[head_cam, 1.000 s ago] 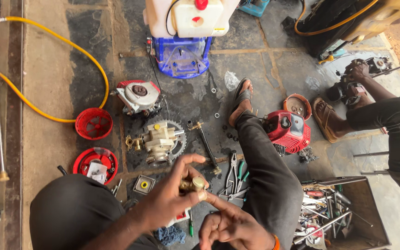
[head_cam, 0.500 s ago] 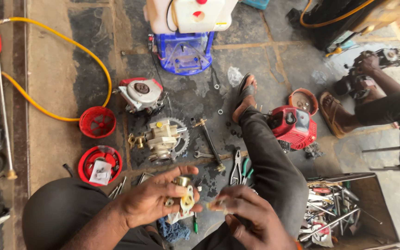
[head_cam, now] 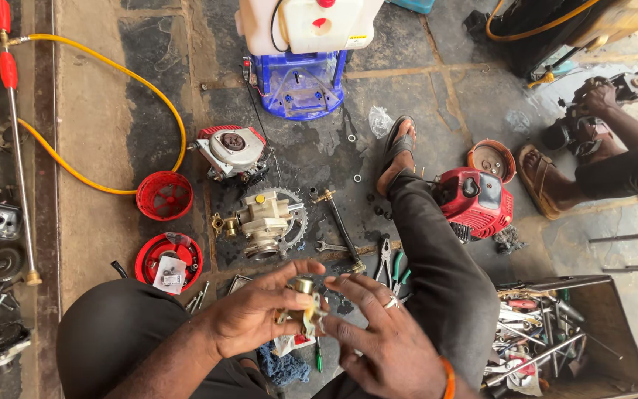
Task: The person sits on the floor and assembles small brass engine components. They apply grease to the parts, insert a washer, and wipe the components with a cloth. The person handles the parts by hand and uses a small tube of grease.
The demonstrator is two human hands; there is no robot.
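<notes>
- Since a second ago the small brass-coloured fitting (head_cam: 305, 287), with a pale part hanging under it, has come lower and nearer the lap. It was then raised in the left hand (head_cam: 249, 319) alone; now both hands meet on it.
- The left hand pinches the fitting between thumb and fingertips. The right hand (head_cam: 385, 341), wearing a ring and an orange wristband, has its fingers spread and its fingertips touching the fitting's right side. I judge this as moving from looking the piece over to working on it with two hands.
- The fitting sits above the floor (head_cam: 97, 177), between the person's dark-clothed knees, just over a blue rag (head_cam: 280, 367).
- Just beyond the hands lie a cream gearbox with a toothed wheel (head_cam: 266, 220), a grey-and-red starter housing (head_cam: 230, 151), a long spanner (head_cam: 341, 225) and pliers (head_cam: 385, 260).
- To the left are two red round covers (head_cam: 164, 195), a yellow hose (head_cam: 112, 66) and a spray lance (head_cam: 18, 162).
- To the right stand a red small engine (head_cam: 478, 201) and an open toolbox (head_cam: 555, 336) full of tools. At the top is a white tank on a blue base (head_cam: 300, 81).
- Another person's hand (head_cam: 592, 96) works on a separate part at the upper right, well apart.
- Loose nuts and tools crowd the floor near the hands.
</notes>
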